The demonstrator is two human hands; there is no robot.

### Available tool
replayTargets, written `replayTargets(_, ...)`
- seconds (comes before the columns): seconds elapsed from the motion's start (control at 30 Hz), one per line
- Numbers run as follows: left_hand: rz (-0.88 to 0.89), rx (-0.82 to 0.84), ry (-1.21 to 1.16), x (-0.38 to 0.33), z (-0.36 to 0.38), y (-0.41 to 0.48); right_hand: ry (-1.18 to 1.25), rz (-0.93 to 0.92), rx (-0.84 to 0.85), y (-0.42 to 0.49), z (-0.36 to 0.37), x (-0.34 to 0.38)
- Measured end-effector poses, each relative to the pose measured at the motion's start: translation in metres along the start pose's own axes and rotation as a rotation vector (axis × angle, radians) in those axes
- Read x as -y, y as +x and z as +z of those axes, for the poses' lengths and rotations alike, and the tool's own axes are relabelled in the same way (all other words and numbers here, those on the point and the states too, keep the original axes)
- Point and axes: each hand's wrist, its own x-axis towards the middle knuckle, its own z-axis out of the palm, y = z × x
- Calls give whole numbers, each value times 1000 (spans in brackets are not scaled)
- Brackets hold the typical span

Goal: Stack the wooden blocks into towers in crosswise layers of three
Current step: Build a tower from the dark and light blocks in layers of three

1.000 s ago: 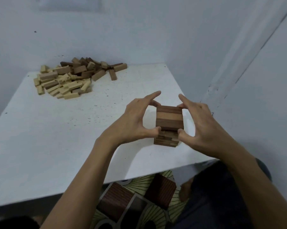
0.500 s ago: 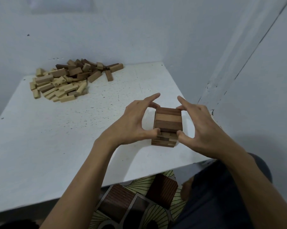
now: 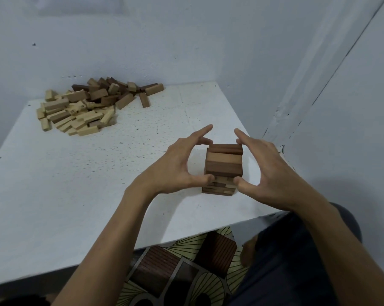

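Block tower (image 3: 223,167), left hand (image 3: 175,166) and right hand (image 3: 267,171) clasping its opposite sides

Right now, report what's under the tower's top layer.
Lower crosswise layers of the tower, down to the table. Thumbs of the left hand and right hand cover parts; inner blocks are hidden.

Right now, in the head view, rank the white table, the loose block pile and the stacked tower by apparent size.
1. white table
2. loose block pile: looks wider than the tower, though it lies farther away
3. stacked tower, nearest the camera
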Motion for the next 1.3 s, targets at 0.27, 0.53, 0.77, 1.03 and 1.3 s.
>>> replayTargets(0.27, -11, 31, -38, 1, -1, 6, 107, 81, 2, -1, -6, -5)
replayTargets(0.53, -3, 22, -66, 3, -1, 8, 98, 62, -6, 0, -1, -7)
replayTargets(0.77, -48, -187, -351, -6, 20, -5, 450, 223, -201, -5, 20, 3)
replayTargets(1.03, -191, -452, -701, -30, 77, -6, 879, 321, -448, -7, 73, 38)
replayTargets(1.3, -166, -447, -672, -36, 86, -3, 890, 293, -455, -9, 83, 43)
